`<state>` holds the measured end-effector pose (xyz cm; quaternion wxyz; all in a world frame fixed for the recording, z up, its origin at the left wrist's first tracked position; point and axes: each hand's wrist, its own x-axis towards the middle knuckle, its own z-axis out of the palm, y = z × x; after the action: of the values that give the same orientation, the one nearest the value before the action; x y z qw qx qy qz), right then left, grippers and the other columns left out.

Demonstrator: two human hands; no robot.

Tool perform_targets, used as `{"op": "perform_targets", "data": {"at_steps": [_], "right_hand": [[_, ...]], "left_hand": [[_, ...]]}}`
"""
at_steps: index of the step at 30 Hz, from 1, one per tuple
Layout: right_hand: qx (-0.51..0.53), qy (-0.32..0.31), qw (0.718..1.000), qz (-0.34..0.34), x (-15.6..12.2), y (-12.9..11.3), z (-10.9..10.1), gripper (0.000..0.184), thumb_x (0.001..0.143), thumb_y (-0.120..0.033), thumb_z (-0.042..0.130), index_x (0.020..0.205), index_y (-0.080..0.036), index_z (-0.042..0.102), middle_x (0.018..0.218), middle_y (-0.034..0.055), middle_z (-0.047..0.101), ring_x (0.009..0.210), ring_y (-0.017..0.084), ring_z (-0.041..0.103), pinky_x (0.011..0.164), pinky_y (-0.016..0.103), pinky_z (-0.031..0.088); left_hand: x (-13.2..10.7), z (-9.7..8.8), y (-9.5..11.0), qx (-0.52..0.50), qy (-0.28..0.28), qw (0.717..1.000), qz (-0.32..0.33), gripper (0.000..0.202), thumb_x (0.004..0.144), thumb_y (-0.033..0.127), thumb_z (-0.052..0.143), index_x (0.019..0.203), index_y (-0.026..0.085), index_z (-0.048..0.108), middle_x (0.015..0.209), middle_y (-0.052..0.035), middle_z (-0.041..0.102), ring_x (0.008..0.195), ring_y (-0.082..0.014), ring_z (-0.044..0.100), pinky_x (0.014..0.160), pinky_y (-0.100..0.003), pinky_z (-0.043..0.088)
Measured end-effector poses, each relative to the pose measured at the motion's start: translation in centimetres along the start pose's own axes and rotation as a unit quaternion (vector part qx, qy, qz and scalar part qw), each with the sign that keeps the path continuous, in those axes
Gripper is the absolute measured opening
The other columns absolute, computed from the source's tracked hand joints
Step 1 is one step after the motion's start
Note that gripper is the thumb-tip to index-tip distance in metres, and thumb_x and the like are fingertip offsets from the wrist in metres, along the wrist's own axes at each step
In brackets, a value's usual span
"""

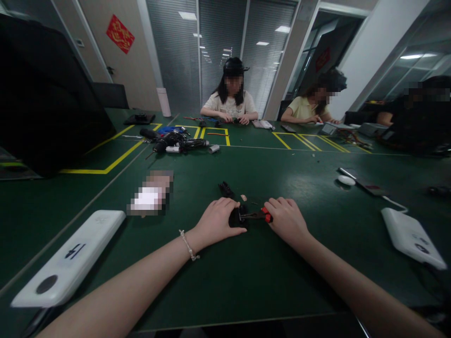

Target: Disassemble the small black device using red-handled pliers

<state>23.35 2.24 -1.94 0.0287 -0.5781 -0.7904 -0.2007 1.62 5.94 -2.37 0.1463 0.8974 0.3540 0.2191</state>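
Observation:
My left hand (219,218) rests on the green table, its fingers and thumb around a small black part (235,217) whose kind I cannot make out. My right hand (287,218) is closed on the red handles of a pair of pliers (259,215). The jaws point left and meet the black part; whether they grip it cannot be seen. Just beyond my left hand lies another black piece (225,189). A small pale scrap (243,198) sits beside it, and a thin dark bit lies nearer the pliers.
White devices lie at left (81,253) and right (412,237). A phone (366,183) with a cable and a white oval object (346,180) are at right. Tools and a drill (169,141) pile up at far left. Several people sit across the table (246,291); a black screen (45,103) stands left.

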Motion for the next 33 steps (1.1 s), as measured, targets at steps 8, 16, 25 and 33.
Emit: {"op": "perform_targets", "data": {"at_steps": [8, 16, 25, 33], "right_hand": [[0.003, -0.024, 1.000, -0.001, 0.26, -0.13, -0.33, 0.020, 0.071, -0.017, 0.048, 0.087, -0.016, 0.059, 0.091, 0.0067, 0.059, 0.082, 0.021, 0.048, 0.071, 0.034, 0.030], [0.015, -0.033, 0.999, 0.004, 0.45, 0.07, -0.52, 0.017, 0.072, -0.019, 0.048, 0.084, -0.018, 0.059, 0.087, 0.0056, 0.060, 0.079, 0.020, 0.049, 0.069, 0.033, 0.030], [0.006, -0.015, 1.000, 0.003, 0.24, -0.05, -0.38, 0.016, 0.071, -0.017, 0.047, 0.082, -0.017, 0.058, 0.087, 0.0059, 0.059, 0.078, 0.020, 0.048, 0.068, 0.032, 0.029], [0.000, -0.013, 1.000, 0.006, 0.03, -0.13, -0.38, 0.018, 0.072, -0.017, 0.046, 0.085, -0.017, 0.058, 0.089, 0.0062, 0.059, 0.080, 0.020, 0.047, 0.070, 0.033, 0.028]], "left_hand": [[-0.01, 0.28, -0.15, -0.001, 0.007, 1.000, 0.005, 0.055, 0.065, 0.053, 0.061, 0.106, 0.019, 0.048, 0.102, -0.0057, 0.055, 0.097, -0.0244, 0.049, 0.084, -0.039, 0.039], [-0.05, 0.27, -0.31, -0.007, 0.003, 1.000, 0.004, 0.056, 0.066, 0.054, 0.059, 0.109, 0.020, 0.047, 0.105, -0.0054, 0.054, 0.098, -0.0240, 0.049, 0.085, -0.039, 0.039], [-0.08, 0.13, -0.14, 0.010, 0.007, 1.000, 0.009, 0.054, 0.065, 0.052, 0.061, 0.106, 0.019, 0.048, 0.102, -0.0053, 0.054, 0.096, -0.0241, 0.050, 0.083, -0.039, 0.039], [-0.03, 0.20, -0.15, 0.010, 0.012, 1.000, 0.012, 0.055, 0.065, 0.051, 0.062, 0.106, 0.019, 0.048, 0.101, -0.0049, 0.055, 0.095, -0.0236, 0.050, 0.083, -0.039, 0.040]]}}
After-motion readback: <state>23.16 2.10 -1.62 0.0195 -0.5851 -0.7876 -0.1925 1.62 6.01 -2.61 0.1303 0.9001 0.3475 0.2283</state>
